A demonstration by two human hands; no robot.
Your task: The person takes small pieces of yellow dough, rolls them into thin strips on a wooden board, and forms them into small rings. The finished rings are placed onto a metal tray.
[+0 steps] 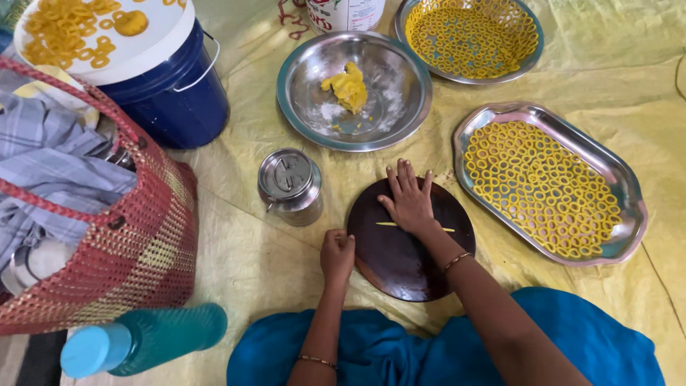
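Left hand (337,254): my fist, curled closed at the dark round board's (400,264) left edge; whether it holds anything, I cannot tell
Right hand (409,200): my open palm flat on the thin yellow dough strand (446,229) lying across the board
Oval tray (629,236): just right, full of yellow rings

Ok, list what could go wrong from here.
The right hand lies flat on a thin yellow dough strand across the round dark wooden board; heavy pressure could snap it. The oval steel tray packed with yellow dough rings sits beside that forearm, so a wide sweep might crush some.
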